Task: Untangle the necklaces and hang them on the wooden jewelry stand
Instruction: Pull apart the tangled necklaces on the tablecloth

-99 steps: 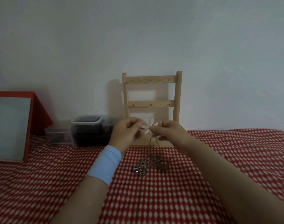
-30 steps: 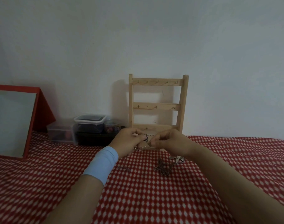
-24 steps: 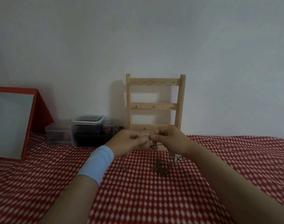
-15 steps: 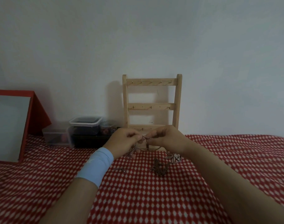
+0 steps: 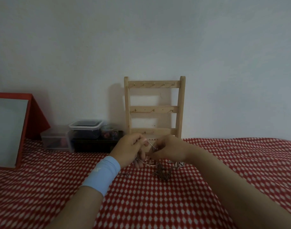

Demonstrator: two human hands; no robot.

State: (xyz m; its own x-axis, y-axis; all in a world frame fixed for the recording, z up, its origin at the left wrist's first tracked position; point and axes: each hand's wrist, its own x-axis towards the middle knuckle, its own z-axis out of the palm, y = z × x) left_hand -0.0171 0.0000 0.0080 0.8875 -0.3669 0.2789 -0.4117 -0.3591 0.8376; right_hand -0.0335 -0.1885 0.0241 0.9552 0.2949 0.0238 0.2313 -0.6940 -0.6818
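A wooden jewelry stand (image 5: 154, 106) with three hook rails leans against the wall, its hooks bare. Just in front of its base, my left hand (image 5: 130, 150) and my right hand (image 5: 170, 150) both pinch a silver chain necklace (image 5: 149, 146) held slightly above the cloth; part of it loops down under my left hand. A darker tangle of chains (image 5: 161, 173) lies on the cloth below my right hand. A white flower-like pendant (image 5: 180, 164) lies partly hidden behind my right wrist.
A red-and-white checked cloth (image 5: 141, 204) covers the surface. A red-framed mirror (image 5: 8, 131) stands at the far left. Clear plastic boxes (image 5: 85, 129) and a dark tray sit left of the stand. A small metal piece (image 5: 125, 174) lies near my left wrist.
The white pendant that I held between both hands now lies on the cloth. My hands took up the silver chain and have sunk a little lower toward the cloth.
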